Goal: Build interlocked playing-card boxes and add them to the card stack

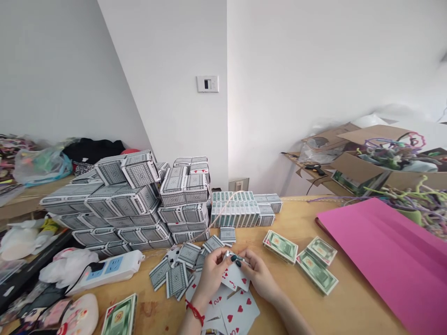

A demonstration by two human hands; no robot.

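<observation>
My left hand (pixel 214 272), with a red string bracelet at the wrist, and my right hand (pixel 258 273) meet at the front middle of the table. Thumbs and fingers of both pinch a few playing cards (pixel 234 278) with red faces showing; how many is hidden. Below them, loose face-up cards (pixel 240 309) with red hearts lie spread on the wood. Face-down grey-backed cards (pixel 178 279) are scattered in small piles just left of my left hand. Green card boxes (pixel 281 246) lie to the right of my right hand.
Tall stacks of grey-backed card decks (pixel 122 204) stand at the back left, beside a row of upright boxes (pixel 235 208). A power strip (pixel 111 270) lies left. Another green box (pixel 119 316) is at front left. A pink sheet (pixel 384 260) and a cardboard box (pixel 412 179) occupy the right.
</observation>
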